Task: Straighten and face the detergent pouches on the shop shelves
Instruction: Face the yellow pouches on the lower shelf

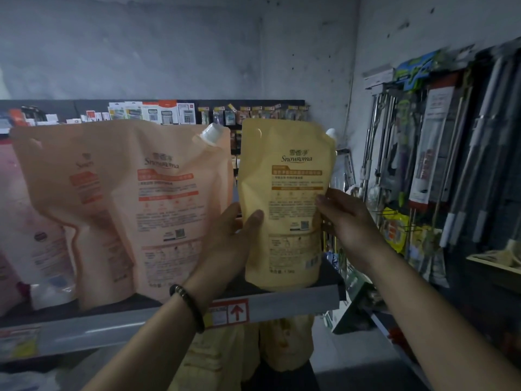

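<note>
A yellow detergent pouch (284,193) stands upright at the right end of the grey shelf (282,304), its printed back and white cap toward me. My left hand (228,244) grips its left edge, thumb across the face. My right hand (345,218) grips its right edge, thumb on the face. To the left stands a larger orange pouch (158,207), with another orange pouch (84,221) leaning behind it. Pink pouches (33,235) sit at the far left.
More yellow pouches (284,345) hang below the shelf edge, which carries a red arrow label (229,313). Packaged goods (158,112) line the far shelving. A rack of long-handled tools (439,153) fills the right wall.
</note>
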